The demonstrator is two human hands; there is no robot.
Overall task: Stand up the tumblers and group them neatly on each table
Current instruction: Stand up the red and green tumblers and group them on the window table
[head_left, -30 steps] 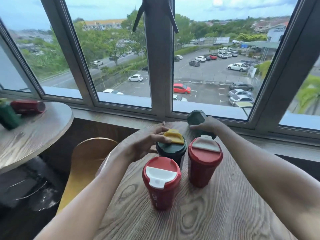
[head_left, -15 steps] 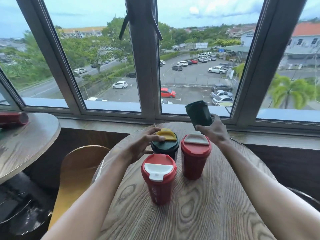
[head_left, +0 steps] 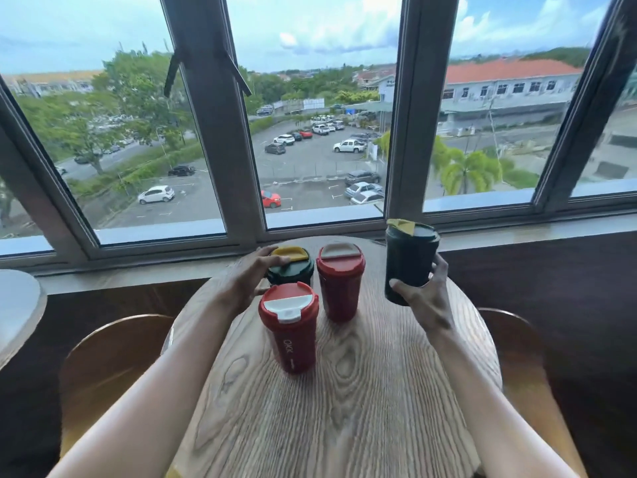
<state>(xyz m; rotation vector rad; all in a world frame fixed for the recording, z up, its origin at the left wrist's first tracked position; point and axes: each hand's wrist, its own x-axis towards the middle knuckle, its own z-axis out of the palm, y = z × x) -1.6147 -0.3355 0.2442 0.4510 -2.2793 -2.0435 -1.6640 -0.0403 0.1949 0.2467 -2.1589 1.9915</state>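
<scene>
Dark green tumbler (head_left: 410,262) held in the right hand (head_left: 422,300): the thumb presses its lower left wall and the fingers (head_left: 438,270) wrap round the right side, so the grasp is closed on the lower half of the body. Its long axis is close to vertical, leaning only slightly, with the lid and yellow flap uppermost and the base downward. Whether the base touches the table (head_left: 362,408) cannot be told; it appears just above the far right part of the round wooden top, near the edge.

The left hand (head_left: 250,281) is curled round a second green tumbler (head_left: 291,269), fingertips resting on the rim of its lid beside the yellow flap and thumb low on its left side; this grasp too is closed on the cup. That tumbler stands upright at the far side of the table, lid up.

Just to its right stands a red tumbler (head_left: 340,282), upright, its pale flap toward the window. A nearer red tumbler (head_left: 289,327) stands upright in front of the green one, white flap on top, white lettering running up its side. These three form a tight cluster; the held tumbler is set apart to their right.

Wooden chair backs (head_left: 113,350) flank the table on both sides. Another table's (head_left: 19,305) edge shows at far left. Window frames (head_left: 213,132) rise behind.
</scene>
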